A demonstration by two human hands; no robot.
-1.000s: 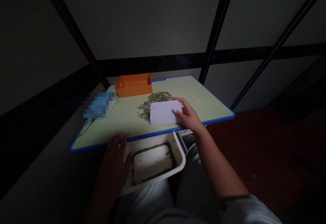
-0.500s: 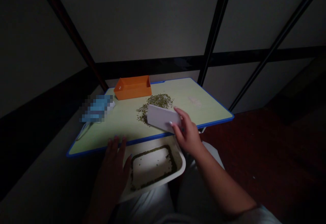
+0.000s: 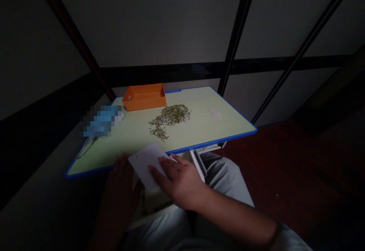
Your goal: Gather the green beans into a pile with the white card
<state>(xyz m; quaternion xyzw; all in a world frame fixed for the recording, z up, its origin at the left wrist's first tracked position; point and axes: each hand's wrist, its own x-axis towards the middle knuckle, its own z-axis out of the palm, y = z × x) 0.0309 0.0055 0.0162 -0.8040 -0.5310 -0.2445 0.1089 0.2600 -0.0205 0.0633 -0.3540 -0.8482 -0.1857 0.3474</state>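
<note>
My right hand [image 3: 182, 182] grips a thin white plastic scraper [image 3: 149, 163] with a small hole near one corner. The scraper hangs tilted over the white basin [image 3: 137, 216] on my lap and covers much of its inside. Dark green seeds line the inner edge of the basin. At the basin's left side lies my left hand [image 3: 121, 182], dim, fingers stretched toward the table edge and thumb apart. Beyond the scraper, a loose patch of small green seeds [image 3: 173, 114] is spread on the pale table [image 3: 205, 133].
An orange open box [image 3: 145, 99] stands at the table's back left. A blue, blurred-out object [image 3: 102, 121] with a white cord is at the left edge. Whitish grains [image 3: 214, 113] lie at the right. A blue rim [image 3: 228, 139] borders the table; a panelled wall rises behind.
My right hand has drawn the scraper off the seed patch, toward me and left, over the table edge to above the basin. My left hand has stayed beside the basin.
</note>
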